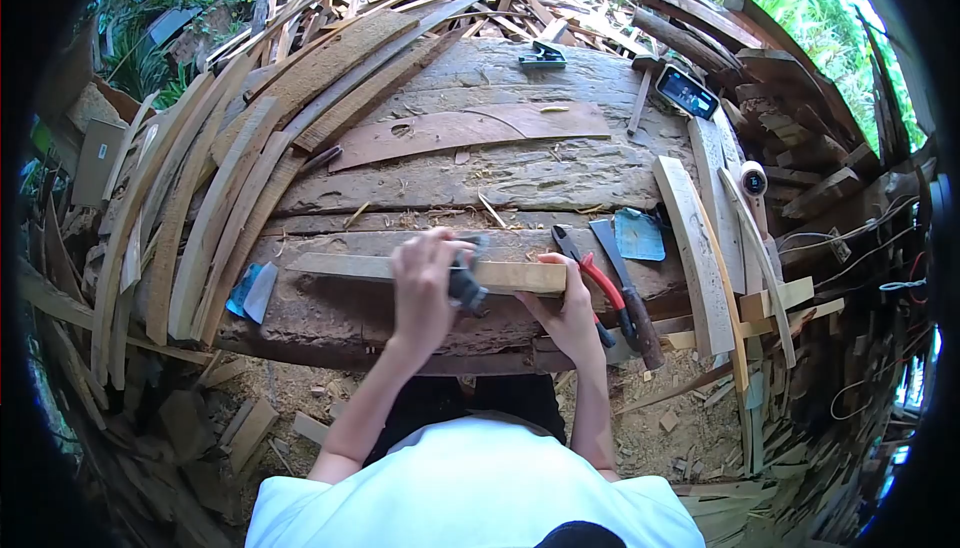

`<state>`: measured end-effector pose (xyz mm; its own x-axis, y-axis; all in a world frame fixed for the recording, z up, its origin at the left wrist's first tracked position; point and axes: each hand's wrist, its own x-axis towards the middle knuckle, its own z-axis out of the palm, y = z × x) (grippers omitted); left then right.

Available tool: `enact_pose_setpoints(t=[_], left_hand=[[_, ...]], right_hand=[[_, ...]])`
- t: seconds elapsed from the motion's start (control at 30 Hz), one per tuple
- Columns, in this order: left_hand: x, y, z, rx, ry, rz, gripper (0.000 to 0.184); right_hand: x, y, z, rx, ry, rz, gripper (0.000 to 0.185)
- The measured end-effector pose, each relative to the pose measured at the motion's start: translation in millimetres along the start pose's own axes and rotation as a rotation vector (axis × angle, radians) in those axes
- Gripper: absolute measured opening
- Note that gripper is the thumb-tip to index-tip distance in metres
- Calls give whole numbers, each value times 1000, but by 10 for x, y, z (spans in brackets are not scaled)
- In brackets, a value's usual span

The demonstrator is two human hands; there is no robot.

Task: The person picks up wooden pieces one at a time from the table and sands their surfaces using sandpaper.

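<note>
A pale wooden strip (pixel 520 276) lies sideways in front of me over the near part of the plank table. Its right end is between the thumb and fingers of my right hand (pixel 567 316). My left hand (pixel 425 276) is closed around a dark grey folded sheet (pixel 466 283), which wraps over the strip near its middle; blur hides whether it is cloth or sandpaper. Just right of my right hand lie red-handled pliers (pixel 602 282) and a flat blade tool with a brown handle (pixel 640 318).
Blue sheets lie at left (pixel 252 291) and right (pixel 638 235) on the plank table (pixel 450 183). A hammer (pixel 641 98), a phone (pixel 687 94) and a small green-black tool (pixel 543 57) are farther back. Long boards (pixel 225 208) line the left; thick wood pieces (pixel 695 258) stand at right.
</note>
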<state>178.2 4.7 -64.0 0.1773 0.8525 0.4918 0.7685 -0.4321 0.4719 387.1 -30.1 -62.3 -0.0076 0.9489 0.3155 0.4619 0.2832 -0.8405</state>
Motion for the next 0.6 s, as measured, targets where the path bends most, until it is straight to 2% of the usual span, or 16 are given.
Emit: enact_pose_setpoints(t=[0.23,0.37,0.47,0.53,0.6], left_hand=[[-233,-1149,-669,503,132,-476,26],[-324,-1755,-830,456,214,-566,31],[-233,-1633,-786,451,197,-576,33],[-92,-1182,-660,282,192,-477,33],[5,-698,-436,321,57,-398,45]], right_hand=[[-7,11,5,12,-11,43,49],[-4,-3,7,15,-12,53,49],[-10,-2,1,17,-4,48,49],[-3,-3,1,10,-4,46,49],[-2,-10,2,5,-7,50,50]])
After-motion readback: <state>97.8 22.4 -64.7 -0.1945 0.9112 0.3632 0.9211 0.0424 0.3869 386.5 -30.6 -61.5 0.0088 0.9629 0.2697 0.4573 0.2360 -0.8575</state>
